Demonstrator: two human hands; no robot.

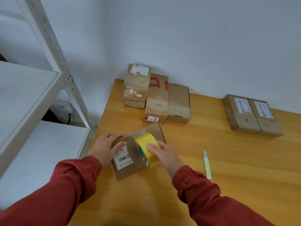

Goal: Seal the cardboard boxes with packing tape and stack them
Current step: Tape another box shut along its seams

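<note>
Left of the labelled box [128,162], a white metal shelf rack [32,98] stands beside the wooden table [244,160]. Your left hand [107,147] grips that box's left edge, fingers curled over it and thumb on top. The yellow tape roll [147,144] stands on edge over the box's right part, clasped by your right hand [164,155], well apart from your left. Behind the box, three cardboard boxes [157,98] stand by the wall. Right of the box lies a utility knife [206,163]. Farther right, two taped boxes [250,116] lie side by side.
</note>
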